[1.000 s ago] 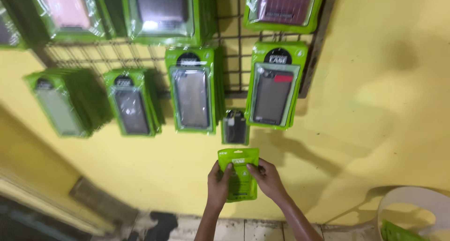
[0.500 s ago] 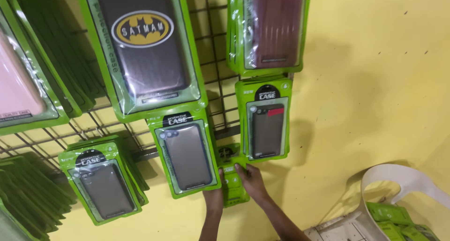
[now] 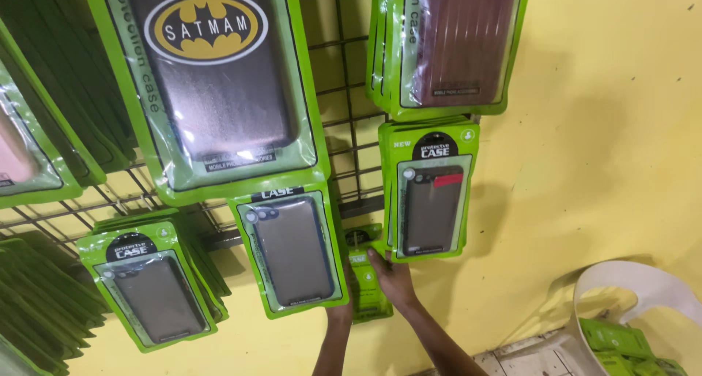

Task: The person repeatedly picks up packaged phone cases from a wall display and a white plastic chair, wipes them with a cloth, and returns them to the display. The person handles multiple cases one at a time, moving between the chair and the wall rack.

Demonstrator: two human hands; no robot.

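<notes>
My two hands hold a small green phone-case package [image 3: 368,284] against the wire rack [image 3: 344,120] low on the yellow wall. My right hand [image 3: 393,279] grips its right edge, fingers on the front. Only the wrist and a few fingers of my left hand [image 3: 340,311] show; the rest is hidden behind a larger green package with a dark case [image 3: 294,250]. Another small package [image 3: 358,238] hangs just above the one I hold.
Stacks of green phone-case packages hang all over the rack: a big one with a yellow oval emblem [image 3: 208,76], a reddish one [image 3: 453,43], a dark one [image 3: 430,200] right of my hands. A white bucket [image 3: 629,292] holding green packages stands at the lower right.
The view has moved closer to the rack and the packages look larger. My hands have carried the small package up to the rack's lower edge, under the hanging small package.
</notes>
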